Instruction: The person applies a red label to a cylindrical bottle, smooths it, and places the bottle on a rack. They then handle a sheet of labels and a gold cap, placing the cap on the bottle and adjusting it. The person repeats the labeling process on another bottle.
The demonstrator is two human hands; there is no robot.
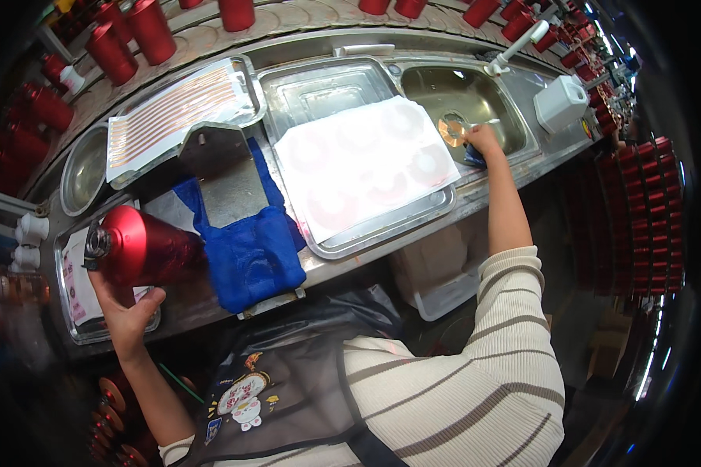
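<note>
**Q:** Two hands busy at once there, what's each one on?

**Me:** Going big to small: my left hand (125, 311) is cupped under a glossy red metal bottle (144, 249) lying on its side at the left end of the steel bench (491, 191), its open neck pointing left. My fingers are curled around its lower side, so it's a real grip, not just a touch. Beside it is a blue cloth (253, 253) draped over a metal stand, soft and fuzzy-looking. The middle tray (366, 233) holds a white sheet of round stickers (366, 163), flat and matte.

**Q:** And the right?

**Me:** My right hand (483, 140) is stretched out to the small sink (463, 97), fingers closed on a blue rag (473, 158), right next to a shiny round disc (451, 128). Can't tell if I'm actually touching the disc.

**Q:** Any tips?

**Me:** I'd say keep the bottle propped against the cloth so it doesn't roll, since it's smooth and round. And handle that thin disc by the rim, it looks easy to smudge.
</note>
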